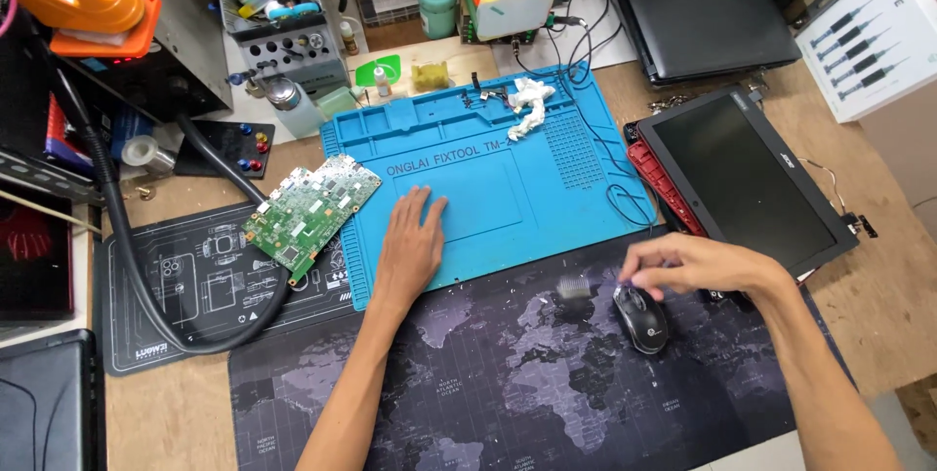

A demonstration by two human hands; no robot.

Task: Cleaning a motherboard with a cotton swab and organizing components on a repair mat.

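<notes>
Left hand (410,246): flat, fingers spread, grasping nothing, on blue mat (488,178). Right hand (698,266): curled above mouse (640,319); grip unclear. Circuit board (310,212) beside mat.

the left hand (410,246) lies flat, palm down, fingers stretched forward and slightly spread, forearm bare and running up from the lower edge. the right hand (698,266) hovers palm down, fingers curled loosely, forearm angled in from the lower right.
</notes>
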